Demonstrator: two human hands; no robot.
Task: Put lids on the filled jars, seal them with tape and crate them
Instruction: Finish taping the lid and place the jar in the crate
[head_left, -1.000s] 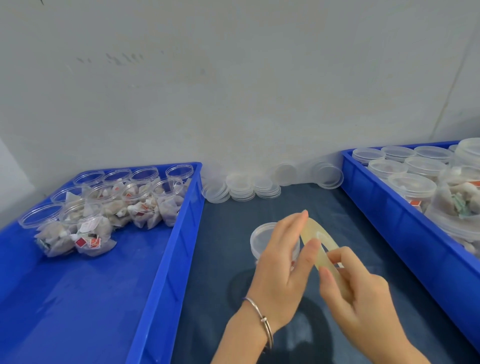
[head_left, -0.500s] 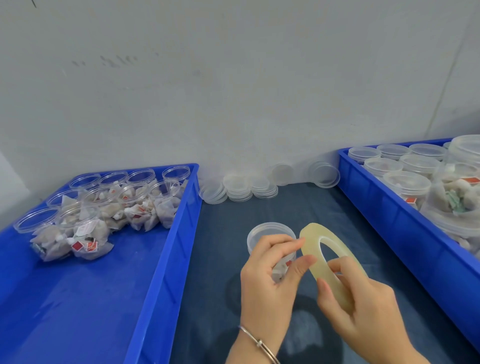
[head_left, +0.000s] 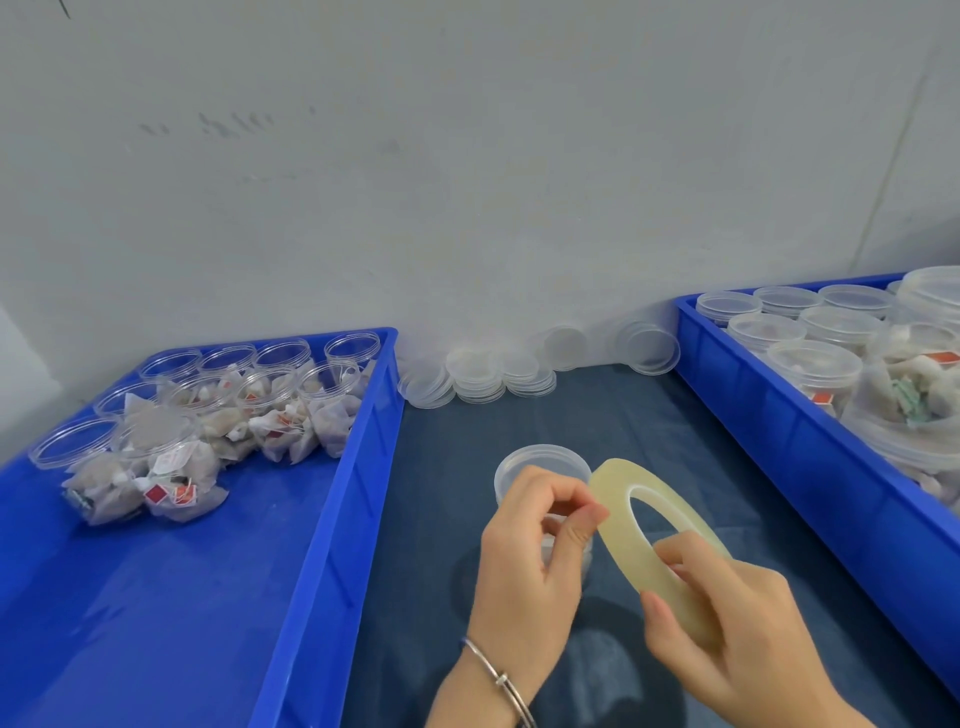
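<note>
Sealing step in hand. Right hand (head_left: 727, 613) grips the tape roll (head_left: 649, 540) upright over the counter's (head_left: 675, 426) near middle. Left hand (head_left: 540, 535) pinches at the roll's rim, probably picking for the free end. Lidded jar (head_left: 540, 467) stands just behind the left hand. Next: peel a tail free and lay it on the lid seam.

A dark blue table (head_left: 649, 441) carries two blue crates (head_left: 332, 519) (head_left: 810, 441), loose lids (head_left: 478, 382) and a lidded jar (head_left: 540, 467).
</note>
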